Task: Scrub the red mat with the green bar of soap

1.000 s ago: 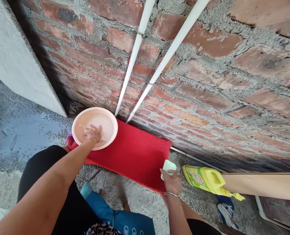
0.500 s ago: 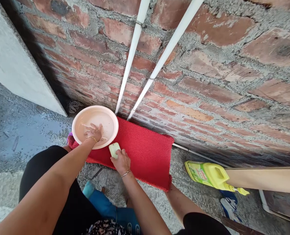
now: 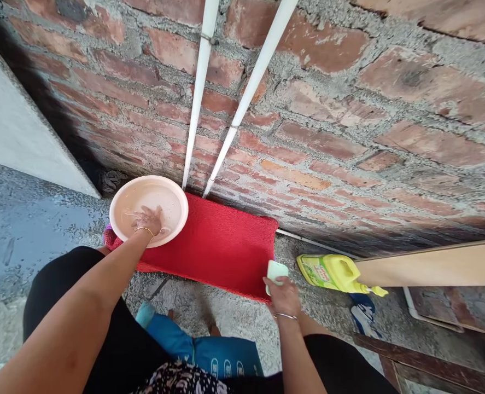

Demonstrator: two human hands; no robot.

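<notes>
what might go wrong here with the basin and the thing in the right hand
The pink basin sits at one end of the red mat, so a hard push from the left hand inside might tip it and spill water.

The pale green block could slip from the right hand near the mat's other end and drop to the floor.

Basin (image 3: 166, 194) on left end of cloth (image 3: 221, 246), left hand (image 3: 148, 220) in basin. Right hand (image 3: 284, 298) with flat object (image 3: 278, 269) at cloth's right end. Bottle (image 3: 328, 271) on floor (image 3: 242, 323), right of cloth. Wall (image 3: 316, 180) behind.
</notes>
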